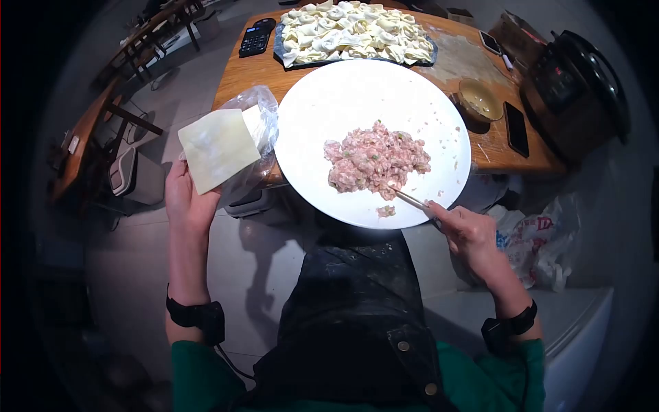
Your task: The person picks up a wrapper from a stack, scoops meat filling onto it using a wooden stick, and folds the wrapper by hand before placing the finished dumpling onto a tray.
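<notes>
My left hand (189, 200) holds a square, pale wonton wrapper (218, 151) from below, left of the plate; most of the fingers are hidden under it. Behind it, a clear plastic bag (266, 97) with more pale wrappers (255, 125) lies at the table edge. My right hand (471, 237) is closed around a thin stick-like utensil (412, 199), whose tip touches the ground meat filling (376, 159). This pink mound, flecked with green, sits on a large white plate (316, 99). Whether the utensil's end is flat cannot be seen.
A dark tray (277, 53) piled with folded wontons (353, 34) stands behind the plate on the wooden table (230, 79). Around them lie a black keypad device (255, 40), a small bowl (480, 101), phones (516, 129) and a dark cooker (573, 86). Plastic bags (539, 240) hang lower right.
</notes>
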Tool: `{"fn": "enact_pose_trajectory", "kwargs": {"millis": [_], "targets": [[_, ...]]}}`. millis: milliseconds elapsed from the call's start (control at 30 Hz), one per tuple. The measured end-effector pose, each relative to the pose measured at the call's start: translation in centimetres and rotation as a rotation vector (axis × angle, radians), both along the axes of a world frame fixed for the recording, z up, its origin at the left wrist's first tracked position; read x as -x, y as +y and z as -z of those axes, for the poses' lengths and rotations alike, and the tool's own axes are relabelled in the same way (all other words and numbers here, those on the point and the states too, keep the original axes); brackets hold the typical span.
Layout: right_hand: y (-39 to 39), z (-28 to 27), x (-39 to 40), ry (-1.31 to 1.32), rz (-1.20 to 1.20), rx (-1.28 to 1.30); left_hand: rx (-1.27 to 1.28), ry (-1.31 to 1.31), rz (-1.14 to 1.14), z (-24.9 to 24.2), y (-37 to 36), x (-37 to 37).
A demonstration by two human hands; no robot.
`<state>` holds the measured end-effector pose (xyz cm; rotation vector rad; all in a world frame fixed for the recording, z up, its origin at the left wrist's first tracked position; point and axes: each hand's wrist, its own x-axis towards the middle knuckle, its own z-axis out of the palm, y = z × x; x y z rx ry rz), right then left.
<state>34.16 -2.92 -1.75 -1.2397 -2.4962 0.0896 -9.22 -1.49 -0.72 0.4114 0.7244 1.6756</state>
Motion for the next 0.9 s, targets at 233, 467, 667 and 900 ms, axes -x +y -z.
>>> {"fn": "enact_pose_trajectory", "kwargs": {"millis": [233,467,667,900], "targets": [[0.6,-0.6,0.7,0.052,0.007,-0.103,0.108,-0.354,0.249,3.7,-6.6,-5.2],[-0.2,-0.5,0.1,0.135,0.008,0.040,0.408,-0.203,0.405,6.9,-9.1,-9.2],[-1.8,-0.6,1.3,0.071,-0.028,0.012,0.439,-0.114,0.664,6.3,-8.1,-13.8],[-1.2,-0.1,0.9,0.155,0.026,0.155,0.239,-0.373,0.697,4.9,-6.7,-16.5]]}}
